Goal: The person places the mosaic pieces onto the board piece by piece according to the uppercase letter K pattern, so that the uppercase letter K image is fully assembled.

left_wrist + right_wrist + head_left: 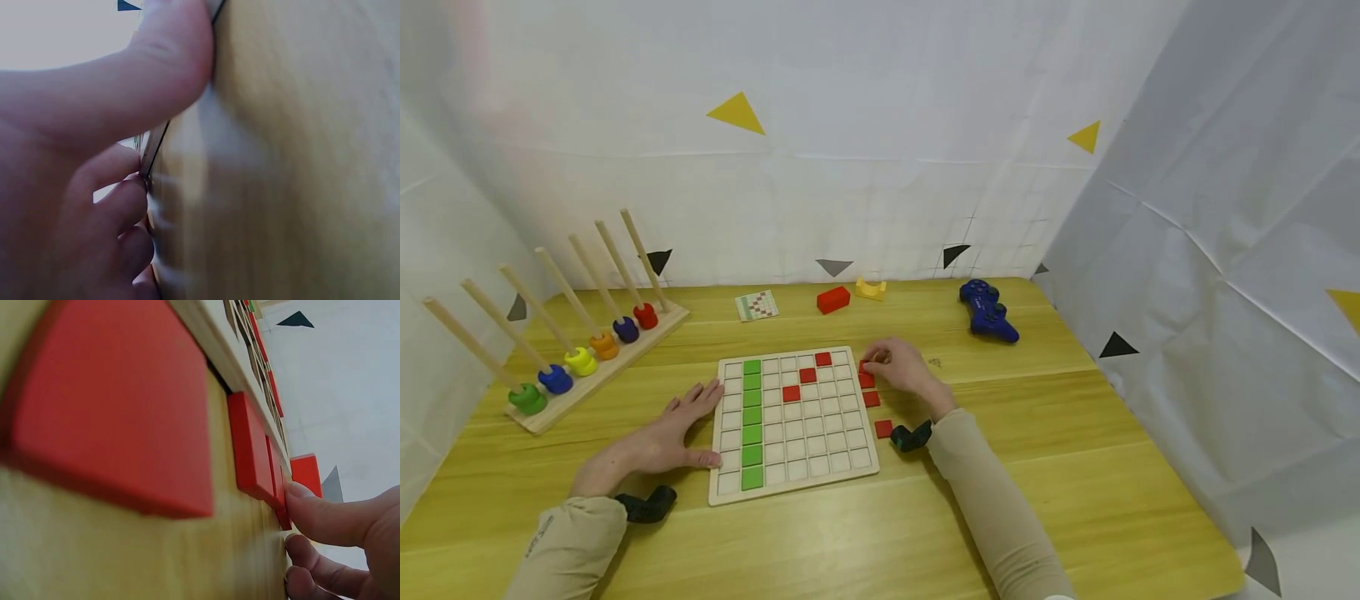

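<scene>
The left hand lies flat on the yellow wooden table, fingers straight and spread, its fingertips touching the left edge of the white wooden grid board. The right hand rests just beside the board's right edge near its far corner, fingers curled and pinching a small flat red square tile; the right wrist view shows fingertips on that tile's edge. More loose red tiles lie on the table along the same edge. A column of green tiles fills the board's second column, and three red tiles sit diagonally in cells.
</scene>
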`<action>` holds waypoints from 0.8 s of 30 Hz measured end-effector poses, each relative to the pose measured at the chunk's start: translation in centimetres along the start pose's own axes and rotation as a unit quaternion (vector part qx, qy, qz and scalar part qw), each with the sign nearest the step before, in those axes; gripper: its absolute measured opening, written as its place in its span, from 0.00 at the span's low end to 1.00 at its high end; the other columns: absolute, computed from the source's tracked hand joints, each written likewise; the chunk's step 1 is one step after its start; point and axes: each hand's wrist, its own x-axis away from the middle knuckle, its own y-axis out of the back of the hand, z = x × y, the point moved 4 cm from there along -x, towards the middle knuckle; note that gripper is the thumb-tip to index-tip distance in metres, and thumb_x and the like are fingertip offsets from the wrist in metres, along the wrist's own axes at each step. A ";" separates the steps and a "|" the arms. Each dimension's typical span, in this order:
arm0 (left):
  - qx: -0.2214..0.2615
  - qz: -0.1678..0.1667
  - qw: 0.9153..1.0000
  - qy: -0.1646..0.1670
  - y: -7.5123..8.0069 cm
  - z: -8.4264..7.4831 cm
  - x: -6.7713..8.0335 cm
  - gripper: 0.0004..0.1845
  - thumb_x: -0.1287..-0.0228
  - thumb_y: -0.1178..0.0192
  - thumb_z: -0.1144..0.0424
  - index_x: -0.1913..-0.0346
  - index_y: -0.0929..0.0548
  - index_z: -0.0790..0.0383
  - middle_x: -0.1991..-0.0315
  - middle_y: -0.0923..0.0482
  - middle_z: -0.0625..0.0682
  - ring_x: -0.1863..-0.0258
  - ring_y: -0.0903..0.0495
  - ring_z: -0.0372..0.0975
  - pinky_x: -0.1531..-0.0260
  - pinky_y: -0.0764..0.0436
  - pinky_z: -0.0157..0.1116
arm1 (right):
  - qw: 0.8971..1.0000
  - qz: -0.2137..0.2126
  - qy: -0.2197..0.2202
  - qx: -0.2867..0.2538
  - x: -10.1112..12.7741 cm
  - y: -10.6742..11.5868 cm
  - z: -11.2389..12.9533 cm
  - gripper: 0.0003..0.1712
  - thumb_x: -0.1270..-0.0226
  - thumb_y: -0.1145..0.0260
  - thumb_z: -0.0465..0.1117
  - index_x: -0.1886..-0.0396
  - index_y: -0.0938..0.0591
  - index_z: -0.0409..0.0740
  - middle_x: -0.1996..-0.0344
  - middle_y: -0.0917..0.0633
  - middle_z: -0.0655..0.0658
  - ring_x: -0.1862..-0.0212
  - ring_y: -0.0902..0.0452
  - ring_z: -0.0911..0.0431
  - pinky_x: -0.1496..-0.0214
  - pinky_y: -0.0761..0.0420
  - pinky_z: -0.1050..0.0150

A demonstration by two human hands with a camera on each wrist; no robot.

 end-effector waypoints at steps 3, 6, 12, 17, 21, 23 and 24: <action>0.001 0.000 1.000 0.001 0.0 0.0 0.0 0.57 0.42 0.29 0.48 0.21 0.51 0.70 0.21 0.63 0.69 0.23 0.68 0.67 0.29 0.68 0.67 | 1.000 -0.005 -0.016 -0.007 0.0 0.1 -0.3 0.05 0.30 0.32 0.44 0.60 0.14 0.49 0.62 0.15 0.48 0.60 0.23 0.53 0.60 0.23 0.60; 0.003 0.000 1.000 0.004 0.0 0.0 -0.1 0.57 0.42 0.29 0.48 0.21 0.51 0.70 0.20 0.63 0.69 0.23 0.69 0.67 0.29 0.68 0.67 | 1.000 -0.011 -0.025 -0.008 -0.1 0.3 -0.5 0.06 0.31 0.31 0.44 0.61 0.14 0.48 0.64 0.15 0.47 0.62 0.23 0.53 0.62 0.24 0.61; 0.003 0.001 1.000 0.006 0.0 0.1 -0.1 0.57 0.42 0.29 0.48 0.21 0.51 0.69 0.20 0.63 0.69 0.23 0.68 0.67 0.29 0.67 0.67 | 0.999 -0.017 -0.029 0.004 -0.1 0.6 -1.0 0.06 0.31 0.31 0.44 0.61 0.14 0.48 0.63 0.15 0.47 0.61 0.23 0.53 0.61 0.23 0.61; 0.005 0.003 1.000 0.008 0.0 0.2 -0.1 0.57 0.42 0.29 0.48 0.21 0.51 0.70 0.20 0.63 0.69 0.23 0.69 0.67 0.29 0.68 0.67 | 0.999 -0.012 -0.036 0.011 -0.1 0.8 -1.4 0.06 0.31 0.31 0.45 0.61 0.14 0.49 0.62 0.15 0.47 0.60 0.22 0.53 0.60 0.23 0.60; 0.008 0.003 1.000 0.008 -0.1 0.2 0.0 0.57 0.43 0.29 0.48 0.21 0.52 0.69 0.20 0.64 0.69 0.23 0.70 0.67 0.29 0.69 0.67 | 0.999 -0.001 -0.031 0.014 0.0 1.0 -1.2 0.09 0.34 0.29 0.46 0.59 0.14 0.48 0.61 0.15 0.47 0.59 0.22 0.53 0.57 0.22 0.59; 0.009 0.002 1.000 0.007 0.0 0.2 -0.1 0.57 0.42 0.29 0.49 0.21 0.51 0.69 0.20 0.64 0.69 0.23 0.70 0.67 0.29 0.69 0.67 | 1.000 0.003 -0.028 0.014 0.1 1.1 -1.1 0.10 0.35 0.28 0.46 0.58 0.14 0.46 0.61 0.15 0.47 0.59 0.22 0.53 0.56 0.22 0.59; 0.009 0.003 1.000 0.007 -0.1 0.2 -0.1 0.57 0.42 0.29 0.48 0.21 0.51 0.69 0.20 0.64 0.69 0.23 0.70 0.67 0.29 0.68 0.67 | 1.000 0.005 -0.024 0.015 0.1 1.1 -1.0 0.10 0.35 0.27 0.45 0.58 0.14 0.46 0.61 0.15 0.47 0.59 0.22 0.53 0.56 0.22 0.60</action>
